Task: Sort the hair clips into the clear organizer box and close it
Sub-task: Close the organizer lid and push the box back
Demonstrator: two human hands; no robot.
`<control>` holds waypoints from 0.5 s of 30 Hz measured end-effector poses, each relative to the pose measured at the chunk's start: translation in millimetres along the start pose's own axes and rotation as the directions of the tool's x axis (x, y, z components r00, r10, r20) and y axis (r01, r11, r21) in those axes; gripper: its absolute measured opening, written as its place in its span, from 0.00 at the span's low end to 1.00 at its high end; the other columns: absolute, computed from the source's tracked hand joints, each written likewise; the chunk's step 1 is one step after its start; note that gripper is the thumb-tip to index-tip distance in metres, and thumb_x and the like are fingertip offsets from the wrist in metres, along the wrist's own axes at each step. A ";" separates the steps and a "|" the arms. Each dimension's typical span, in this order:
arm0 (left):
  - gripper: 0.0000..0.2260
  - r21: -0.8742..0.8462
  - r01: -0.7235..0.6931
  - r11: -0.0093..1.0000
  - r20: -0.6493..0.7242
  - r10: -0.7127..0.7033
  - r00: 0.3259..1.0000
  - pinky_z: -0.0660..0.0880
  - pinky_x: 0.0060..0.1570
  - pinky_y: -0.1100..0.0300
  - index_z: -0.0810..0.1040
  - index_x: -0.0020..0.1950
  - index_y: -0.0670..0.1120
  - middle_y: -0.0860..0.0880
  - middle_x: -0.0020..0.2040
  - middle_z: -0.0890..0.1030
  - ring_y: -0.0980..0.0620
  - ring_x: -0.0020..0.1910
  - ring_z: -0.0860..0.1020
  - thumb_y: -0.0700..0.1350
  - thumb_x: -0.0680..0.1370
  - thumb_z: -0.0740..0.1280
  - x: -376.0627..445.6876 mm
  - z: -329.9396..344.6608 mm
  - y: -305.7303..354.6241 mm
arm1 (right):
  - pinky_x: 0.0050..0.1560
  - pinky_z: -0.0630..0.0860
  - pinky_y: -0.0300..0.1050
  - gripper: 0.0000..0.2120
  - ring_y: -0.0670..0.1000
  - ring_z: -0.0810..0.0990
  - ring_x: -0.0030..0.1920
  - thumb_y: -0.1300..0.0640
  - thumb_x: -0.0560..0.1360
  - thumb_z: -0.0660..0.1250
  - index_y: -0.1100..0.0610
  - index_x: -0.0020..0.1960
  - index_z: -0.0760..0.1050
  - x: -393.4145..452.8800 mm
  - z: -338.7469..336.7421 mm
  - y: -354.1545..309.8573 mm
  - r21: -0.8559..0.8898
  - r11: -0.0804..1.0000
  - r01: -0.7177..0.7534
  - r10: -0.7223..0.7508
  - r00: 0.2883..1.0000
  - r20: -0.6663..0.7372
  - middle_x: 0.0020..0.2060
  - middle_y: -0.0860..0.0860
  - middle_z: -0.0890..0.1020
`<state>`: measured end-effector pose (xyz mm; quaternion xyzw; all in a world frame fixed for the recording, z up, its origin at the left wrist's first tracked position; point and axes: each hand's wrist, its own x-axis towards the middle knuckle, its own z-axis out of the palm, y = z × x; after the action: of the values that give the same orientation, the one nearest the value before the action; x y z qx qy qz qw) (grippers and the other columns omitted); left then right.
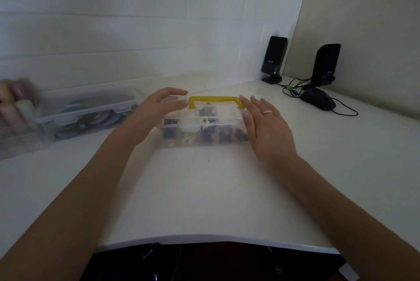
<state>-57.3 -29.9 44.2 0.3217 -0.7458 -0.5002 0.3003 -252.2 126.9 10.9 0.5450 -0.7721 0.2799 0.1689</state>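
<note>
A clear organizer box [229, 120] with a yellow handle [216, 99] stands in the middle of the white desk, its lid down. Dark and pale hair clips [223, 136] show through its front wall in several compartments. My left hand [156, 110] hovers at the box's left end, fingers spread, slightly blurred. My right hand [266, 126] is beside the box's right end, fingers straight, a ring on one finger. Neither hand holds anything. I cannot tell whether the hands touch the box.
A second clear lidded box [91, 110] with coloured items sits at the left, with a blurred clear container [16, 121] beyond it. Two black speakers [273, 59], a black mouse [318, 98] and cables lie at the back right. The desk's front edge [216, 238] is near me.
</note>
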 end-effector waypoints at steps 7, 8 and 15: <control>0.09 0.521 -0.369 0.770 -0.275 0.560 0.781 0.53 0.73 0.49 0.83 0.46 0.50 0.49 0.56 0.82 0.49 0.62 0.76 0.53 0.73 0.66 -7.4 10.4 5.2 | 0.73 0.41 0.60 0.24 0.53 0.57 0.74 0.44 0.78 0.45 0.47 0.72 0.63 -5.7 -1.2 13.9 -0.010 0.985 0.171 -0.170 0.984 0.044 0.74 0.48 0.62; 0.14 0.582 -0.380 0.719 -0.178 0.568 0.803 0.53 0.73 0.52 0.84 0.48 0.49 0.49 0.55 0.83 0.49 0.63 0.75 0.56 0.73 0.65 -9.9 14.0 6.2 | 0.72 0.39 0.62 0.25 0.52 0.55 0.75 0.44 0.78 0.44 0.46 0.73 0.61 -6.7 -1.9 14.9 -0.039 0.983 0.180 -0.178 0.982 0.056 0.74 0.47 0.61; 0.37 0.645 -0.393 0.655 0.122 0.419 0.900 0.65 0.70 0.52 0.76 0.64 0.57 0.54 0.66 0.76 0.55 0.69 0.69 0.71 0.59 0.62 -9.9 7.6 0.8 | 0.74 0.47 0.50 0.22 0.51 0.59 0.74 0.51 0.80 0.51 0.49 0.74 0.60 -0.4 -10.0 27.3 0.006 0.965 0.264 -0.263 0.958 0.118 0.73 0.49 0.65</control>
<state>-57.2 -17.7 41.3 0.2407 -0.9195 -0.1209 0.2861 -278.1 140.2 11.8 0.6576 -0.7027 0.2184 0.1616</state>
